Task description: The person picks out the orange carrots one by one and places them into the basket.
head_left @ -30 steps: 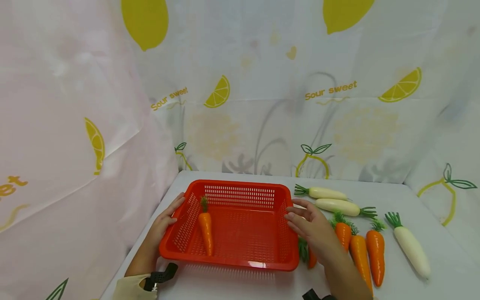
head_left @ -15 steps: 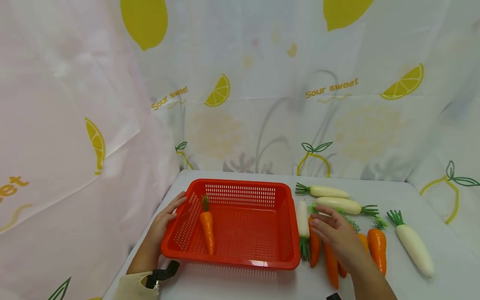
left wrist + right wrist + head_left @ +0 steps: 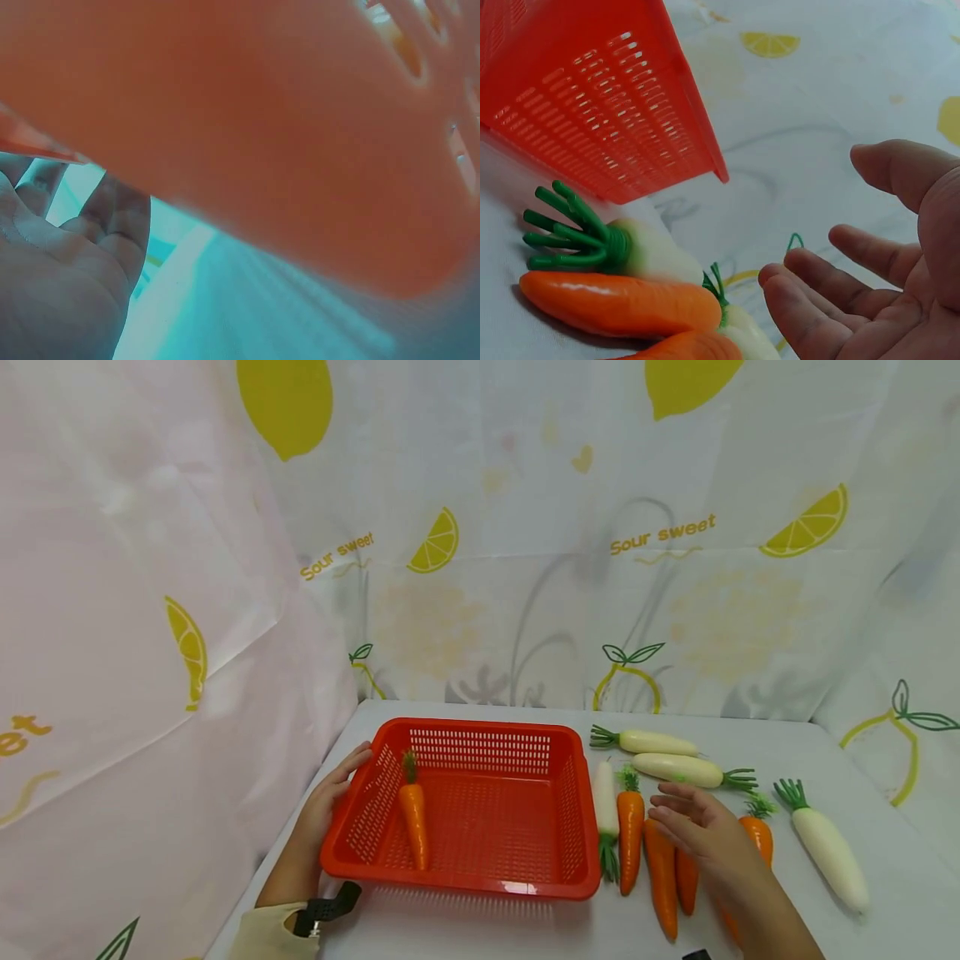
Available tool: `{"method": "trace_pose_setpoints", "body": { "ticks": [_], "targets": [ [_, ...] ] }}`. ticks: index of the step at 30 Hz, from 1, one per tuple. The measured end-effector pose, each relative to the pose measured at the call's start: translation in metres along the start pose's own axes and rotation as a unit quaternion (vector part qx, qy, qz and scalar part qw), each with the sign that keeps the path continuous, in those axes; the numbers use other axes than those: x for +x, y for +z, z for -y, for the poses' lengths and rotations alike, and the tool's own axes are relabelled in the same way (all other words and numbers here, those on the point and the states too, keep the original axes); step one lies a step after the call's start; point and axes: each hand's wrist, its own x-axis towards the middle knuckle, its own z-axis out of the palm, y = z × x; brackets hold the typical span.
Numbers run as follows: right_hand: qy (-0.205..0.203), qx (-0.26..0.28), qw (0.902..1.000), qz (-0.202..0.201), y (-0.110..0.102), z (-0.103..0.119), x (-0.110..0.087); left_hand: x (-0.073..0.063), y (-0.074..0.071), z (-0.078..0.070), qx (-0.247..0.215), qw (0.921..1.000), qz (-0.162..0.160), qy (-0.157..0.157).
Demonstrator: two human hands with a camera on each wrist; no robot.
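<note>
- Head view first: we see a red perforated basket (image 3: 457,882) standing on the white bench (image 3: 420,935), with one orange carrot (image 3: 413,818) lying inside it near the left wall, leafy end away from us.
- We find the left hand (image 3: 324,797) against the basket's left side, fingers nearly straight; its grip is loose, touching without clasping.
- We see the right hand (image 3: 702,832) above several carrots to the right of the basket; its grip is relaxed and holds nothing, the fingers loosely bent.
- Just beside the basket's right wall we note a white radish (image 3: 605,802), green stems toward us, then a slender carrot (image 3: 631,835) along it.
- Nearest the right hand we make out a thick carrot (image 3: 660,870) and a half-hidden carrot (image 3: 686,885); beyond the hand lies a feathery-topped carrot (image 3: 760,837), partly covered.
- Farther back we have an upper radish (image 3: 656,742) and a lower radish (image 3: 678,769), their stems pointing opposite ways; a separate radish (image 3: 828,856) lies far right.
- Right wrist view: we can see the thumb well apart from the fingers, nothing between them.
</note>
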Motion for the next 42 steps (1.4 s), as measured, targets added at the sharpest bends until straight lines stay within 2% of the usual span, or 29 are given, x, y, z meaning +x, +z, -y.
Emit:
{"method": "trace_pose_setpoints", "body": {
  "ticks": [4, 10, 14, 19, 24, 31, 36, 42],
  "targets": [
    [0.025, -0.075, 0.9969, -0.01, -0.005, -0.001, 0.0, 0.0, 0.0, 0.0, 0.003, 1.0, 0.0, 0.004],
    [0.046, -0.082, 0.9952, -0.027, -0.017, -0.006, -0.001, -0.001, 0.0, 0.002, 0.005, 1.0, 0.001, 0.002],
    [0.044, -0.103, 0.9927, -0.046, -0.026, -0.01, -0.002, -0.001, 0.0, 0.002, 0.002, 1.0, 0.002, -0.001],
    [0.041, -0.123, 0.9898, -0.06, -0.035, -0.015, -0.003, 0.0, -0.001, 0.002, -0.01, 0.9998, 0.019, 0.003],
    [0.057, -0.128, 0.9882, -0.062, -0.043, -0.02, -0.005, 0.001, -0.002, 0.004, -0.01, 0.9995, 0.029, 0.007],
    [0.079, -0.104, 0.9899, -0.056, -0.057, -0.028, -0.007, 0.0, -0.003, 0.005, -0.006, 0.9993, 0.033, 0.018],
    [0.093, -0.117, 0.9868, -0.062, -0.067, -0.034, -0.01, -0.001, -0.003, 0.005, -0.009, 0.9993, 0.034, 0.015],
    [0.103, -0.106, 0.9871, -0.062, -0.075, -0.037, -0.011, 0.0, -0.002, 0.004, -0.011, 0.9996, 0.026, 0.006]
  ]
}}
